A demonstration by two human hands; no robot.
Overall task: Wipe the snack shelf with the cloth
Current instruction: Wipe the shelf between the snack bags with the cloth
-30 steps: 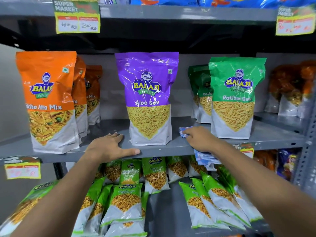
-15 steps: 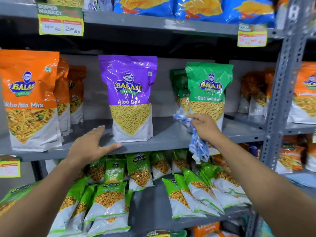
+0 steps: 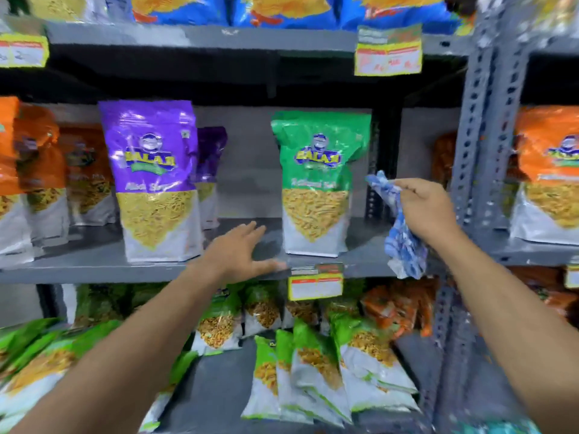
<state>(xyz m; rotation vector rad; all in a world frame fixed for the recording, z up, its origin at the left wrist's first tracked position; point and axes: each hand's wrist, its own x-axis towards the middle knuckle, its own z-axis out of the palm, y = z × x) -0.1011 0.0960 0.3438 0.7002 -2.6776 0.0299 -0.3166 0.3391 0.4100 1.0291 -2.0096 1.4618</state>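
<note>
Snack shelf [image 3: 94,264], middle tier. Open gap: bare grey board between the purple pouch [image 3: 155,183] and the green pouch [image 3: 316,186], reaching back to the rear wall; a second purple pouch [image 3: 211,158] stands far left inside it. Left stretch: blocked by orange pouches [image 3: 37,170], close together. Right limit: perforated upright post [image 3: 479,136]. Overhead: upper shelf [image 3: 203,39] caps the height above the pouches.
</note>
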